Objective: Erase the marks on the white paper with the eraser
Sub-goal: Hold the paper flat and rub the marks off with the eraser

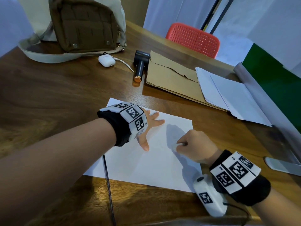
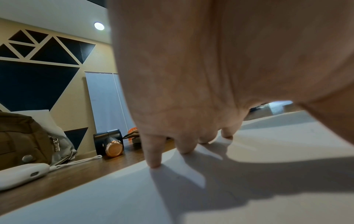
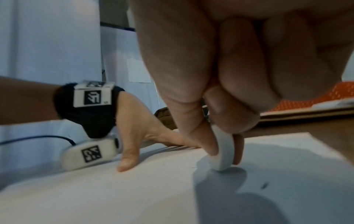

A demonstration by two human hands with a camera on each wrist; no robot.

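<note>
A white sheet of paper (image 1: 151, 163) lies on the wooden table in front of me. My left hand (image 1: 147, 128) is spread flat on its upper left part, fingertips (image 2: 154, 164) pressing down on the sheet. My right hand (image 1: 192, 144) pinches a small white eraser (image 3: 224, 153) between thumb and fingers, its lower end touching the paper near the middle. In the head view the eraser (image 1: 175, 146) is only a pale edge under the fingers. A small dark mark (image 3: 264, 185) shows on the paper just right of the eraser.
Behind the sheet lie a black and copper tool (image 1: 140, 66), a white earbud case (image 1: 106, 60), a brown bag (image 1: 84, 25), a brown envelope (image 1: 172, 77) and loose white papers (image 1: 228, 93). A red chair (image 1: 193, 39) stands beyond the table. A cable (image 1: 108, 185) crosses the paper's left edge.
</note>
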